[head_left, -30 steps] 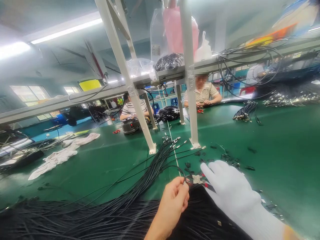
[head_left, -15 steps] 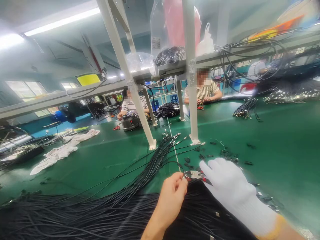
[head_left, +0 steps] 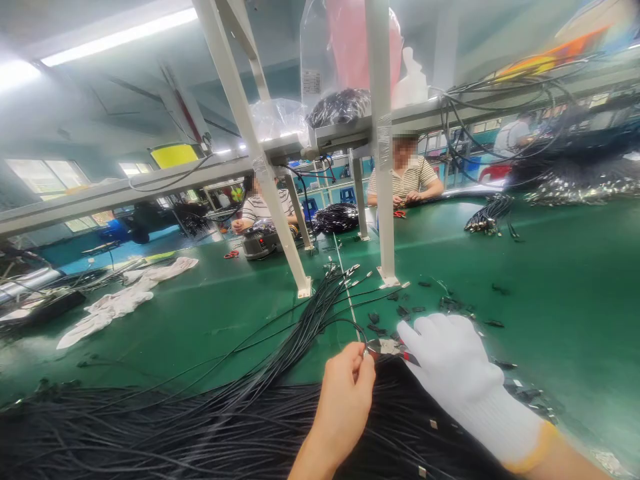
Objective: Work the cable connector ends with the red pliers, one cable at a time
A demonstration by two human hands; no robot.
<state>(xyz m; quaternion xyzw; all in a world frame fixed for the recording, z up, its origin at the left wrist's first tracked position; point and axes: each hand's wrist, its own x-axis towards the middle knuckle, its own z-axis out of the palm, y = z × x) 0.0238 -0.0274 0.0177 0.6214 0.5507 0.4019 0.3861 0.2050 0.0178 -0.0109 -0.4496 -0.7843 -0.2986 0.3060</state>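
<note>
Pliers (head_left: 387,347) Meet Cable (head_left: 361,328) at My Fingertips

My left hand (head_left: 347,390), bare, pinches the cable near its end between thumb and fingers, in front of me and just above the near heap (head_left: 175,427) of black cables. From my grip the cable curves up and away to the left, toward the bundle (head_left: 300,337) that runs from the heap across the green table (head_left: 550,280).

My right hand (head_left: 450,360), in a white glove with a yellow cuff, is closed on the red-and-black handles of the pliers. Their head points left, right up against my left fingertips; I cannot tell whether the jaws are clamped on the cable or only beside it.

Black scraps (head_left: 403,311) lie on the table just beyond the pliers, and more are strewn to the right of my glove. The bundle's far end, with its pale tips, lies near the feet of two posts, one slanted (head_left: 280,213), one nearly upright (head_left: 385,167). A crumpled cloth (head_left: 115,307) lies off to the left. Across the table sits a person in a striped shirt (head_left: 407,180), both hands together at the table.
</note>
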